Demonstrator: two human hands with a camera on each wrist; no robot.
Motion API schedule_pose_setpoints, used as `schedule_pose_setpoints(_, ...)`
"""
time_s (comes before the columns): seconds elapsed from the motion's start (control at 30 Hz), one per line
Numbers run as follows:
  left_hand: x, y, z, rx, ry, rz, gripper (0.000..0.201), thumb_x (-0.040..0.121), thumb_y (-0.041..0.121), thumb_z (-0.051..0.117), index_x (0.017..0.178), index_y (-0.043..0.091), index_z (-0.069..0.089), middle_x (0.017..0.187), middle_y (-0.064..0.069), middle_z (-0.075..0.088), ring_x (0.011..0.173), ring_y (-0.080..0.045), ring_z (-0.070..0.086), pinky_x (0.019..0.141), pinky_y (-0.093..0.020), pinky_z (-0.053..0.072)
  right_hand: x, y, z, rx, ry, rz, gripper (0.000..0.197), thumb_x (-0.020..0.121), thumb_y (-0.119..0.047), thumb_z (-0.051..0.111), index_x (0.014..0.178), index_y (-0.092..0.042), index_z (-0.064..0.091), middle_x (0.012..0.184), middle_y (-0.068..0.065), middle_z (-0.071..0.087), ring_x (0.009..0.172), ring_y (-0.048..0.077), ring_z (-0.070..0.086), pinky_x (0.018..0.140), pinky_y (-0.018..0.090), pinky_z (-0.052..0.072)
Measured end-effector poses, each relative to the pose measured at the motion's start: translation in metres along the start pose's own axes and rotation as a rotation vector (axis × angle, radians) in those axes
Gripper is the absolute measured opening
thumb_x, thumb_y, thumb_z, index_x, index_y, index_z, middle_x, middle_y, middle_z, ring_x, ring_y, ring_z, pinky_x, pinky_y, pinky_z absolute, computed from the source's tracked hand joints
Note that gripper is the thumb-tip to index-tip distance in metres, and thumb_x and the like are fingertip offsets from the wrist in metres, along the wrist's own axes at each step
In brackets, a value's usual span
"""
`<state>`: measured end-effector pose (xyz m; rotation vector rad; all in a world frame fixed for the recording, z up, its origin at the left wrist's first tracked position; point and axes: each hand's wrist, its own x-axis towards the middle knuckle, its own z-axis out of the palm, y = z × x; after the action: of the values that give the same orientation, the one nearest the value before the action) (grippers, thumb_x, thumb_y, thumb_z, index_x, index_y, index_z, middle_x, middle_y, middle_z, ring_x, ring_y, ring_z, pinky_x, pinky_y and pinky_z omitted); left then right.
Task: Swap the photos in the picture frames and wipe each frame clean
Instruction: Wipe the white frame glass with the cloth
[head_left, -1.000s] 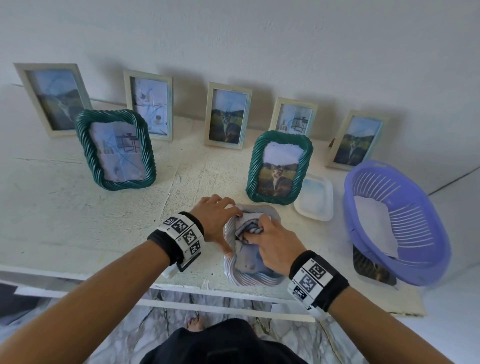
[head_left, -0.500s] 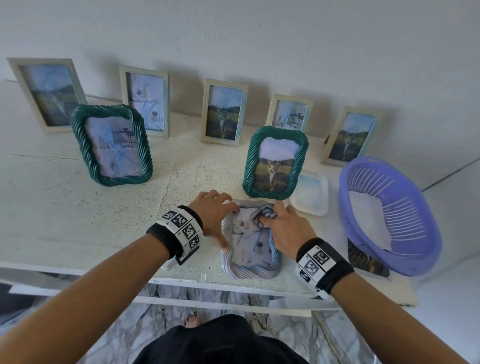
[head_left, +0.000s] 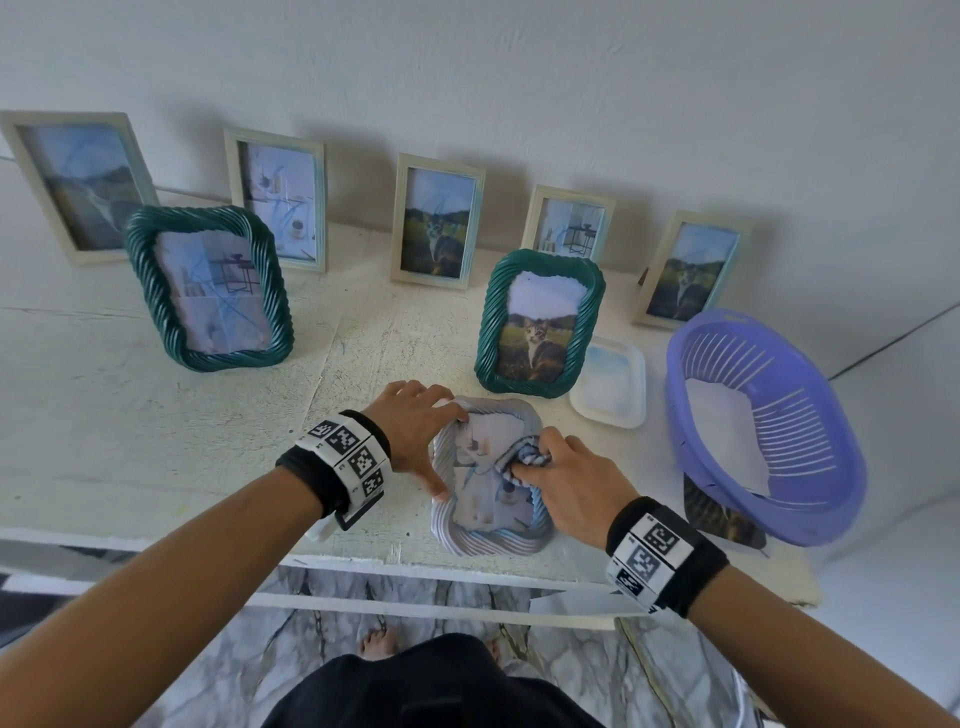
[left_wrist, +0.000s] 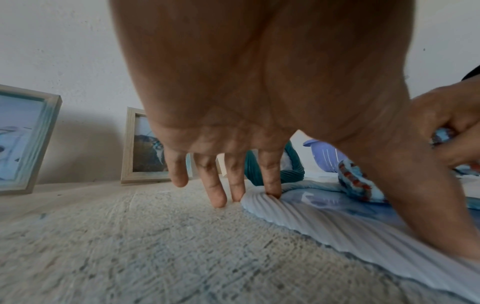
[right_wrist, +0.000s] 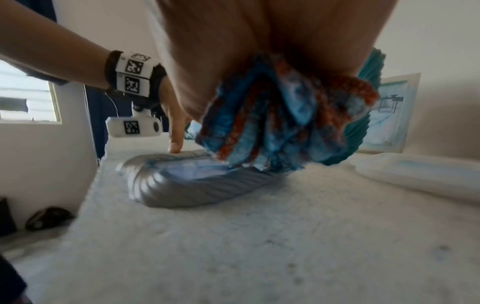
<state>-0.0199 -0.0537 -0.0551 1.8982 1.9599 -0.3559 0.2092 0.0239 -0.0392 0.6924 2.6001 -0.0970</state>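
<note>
A pale ribbed picture frame (head_left: 483, 540) (left_wrist: 324, 222) (right_wrist: 182, 185) lies flat near the table's front edge, photo up. My left hand (head_left: 415, 431) rests on its left rim with straight fingers (left_wrist: 270, 181) and thumb pressing down. My right hand (head_left: 561, 483) grips a bunched blue, white and red cloth (head_left: 530, 460) (right_wrist: 280, 127) (left_wrist: 358, 185) and presses it on the frame's right side. Two green rope-edged frames stand behind: one (head_left: 208, 291) with a room photo, one (head_left: 540, 322) with a cat photo.
Several pale wooden frames (head_left: 439, 221) lean on the wall at the back. A white shallow tray (head_left: 608, 384) and a tilted purple slotted basket (head_left: 769, 431) stand to the right, a photo (head_left: 722, 512) under the basket. The table's front edge (head_left: 363, 558) runs just below the frame.
My right hand with the cloth has slid from the frame's middle up and to its right side, uncovering the photo. The left hand has stayed on the left rim.
</note>
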Motion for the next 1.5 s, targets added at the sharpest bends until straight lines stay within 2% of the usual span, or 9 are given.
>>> schedule_pose_setpoints(0.17,0.001,0.0,-0.001,-0.008,-0.001,0.01,0.109,0.06,0.075,0.072,0.149,0.032,0.025,0.157,0.0,0.021,0.141,-0.028,0.022,0.118,-0.047,0.012,0.009,-0.001,-0.009,-0.012,0.071,0.076,0.047,0.093,-0.022,0.05,0.138,-0.03,0.043,0.129,0.008,0.029,0.108,0.027,0.041,0.077,0.036,0.053)
schedule_pose_setpoints(0.3,-0.001,0.0,0.0,-0.028,0.005,0.011,0.108,0.061,0.074,0.072,0.149,0.031,0.026,0.157,-0.001,0.022,0.141,-0.029,0.023,0.118,-0.046,0.012,0.007,-0.018,0.0,-0.035,0.01,0.017,0.053,0.093,-0.024,0.051,0.143,-0.033,0.036,0.139,0.01,0.023,0.112,0.029,0.04,0.076,0.037,0.05)
schedule_pose_setpoints(0.5,-0.002,0.0,0.0,-0.031,0.015,0.013,0.108,0.061,0.074,0.072,0.149,0.031,0.028,0.157,-0.001,0.023,0.141,-0.029,0.023,0.118,-0.046,0.012,0.012,-0.008,-0.006,-0.025,0.071,0.094,0.05,0.093,-0.022,0.05,0.14,-0.033,0.039,0.132,0.008,0.027,0.108,0.027,0.042,0.073,0.035,0.05)
schedule_pose_setpoints(0.67,-0.001,0.0,0.002,-0.023,0.028,0.012,0.108,0.059,0.075,0.072,0.148,0.031,0.029,0.156,-0.001,0.025,0.14,-0.029,0.025,0.118,-0.046,0.015,0.005,-0.026,0.001,-0.027,0.008,-0.033,0.051,0.094,-0.025,0.049,0.143,-0.034,0.035,0.136,0.01,0.023,0.111,0.029,0.04,0.078,0.037,0.051)
schedule_pose_setpoints(0.83,-0.001,0.0,0.001,-0.029,0.022,0.008,0.108,0.059,0.075,0.073,0.148,0.032,0.029,0.156,-0.001,0.025,0.14,-0.029,0.025,0.118,-0.046,0.014,0.016,-0.016,-0.008,0.007,0.076,0.073,0.05,0.093,-0.021,0.051,0.14,-0.035,0.04,0.139,0.01,0.022,0.112,0.03,0.042,0.082,0.037,0.053)
schedule_pose_setpoints(0.93,-0.001,0.001,0.0,-0.014,0.031,0.017,0.108,0.058,0.074,0.074,0.147,0.029,0.032,0.154,-0.002,0.029,0.138,-0.029,0.029,0.117,-0.046,0.017,0.018,-0.04,-0.005,0.042,0.058,0.0,0.049,0.093,-0.021,0.051,0.14,-0.029,0.041,0.135,0.011,0.025,0.115,0.03,0.041,0.084,0.039,0.053)
schedule_pose_setpoints(1.03,-0.003,0.002,-0.001,-0.016,0.027,0.01,0.107,0.06,0.073,0.074,0.147,0.03,0.031,0.155,-0.002,0.027,0.139,-0.03,0.027,0.117,-0.046,0.017,0.008,-0.042,0.001,0.035,0.032,-0.084,0.048,0.093,-0.022,0.051,0.138,-0.033,0.041,0.13,0.008,0.026,0.112,0.028,0.042,0.081,0.037,0.055)
schedule_pose_setpoints(1.23,-0.004,0.002,0.0,-0.036,0.014,0.003,0.105,0.062,0.073,0.073,0.148,0.031,0.029,0.158,-0.001,0.023,0.141,-0.03,0.024,0.118,-0.047,0.015,0.022,-0.024,-0.005,0.037,0.113,0.051,0.05,0.092,-0.02,0.052,0.138,-0.037,0.042,0.142,0.01,0.023,0.115,0.03,0.041,0.082,0.036,0.055)
schedule_pose_setpoints(1.5,-0.005,0.001,0.001,-0.041,0.022,0.007,0.104,0.063,0.072,0.072,0.148,0.032,0.029,0.157,0.0,0.022,0.14,-0.03,0.024,0.117,-0.047,0.016,0.013,-0.027,0.011,0.036,0.067,-0.056,0.051,0.093,-0.021,0.051,0.141,-0.033,0.038,0.14,0.007,0.025,0.114,0.029,0.039,0.085,0.038,0.054)
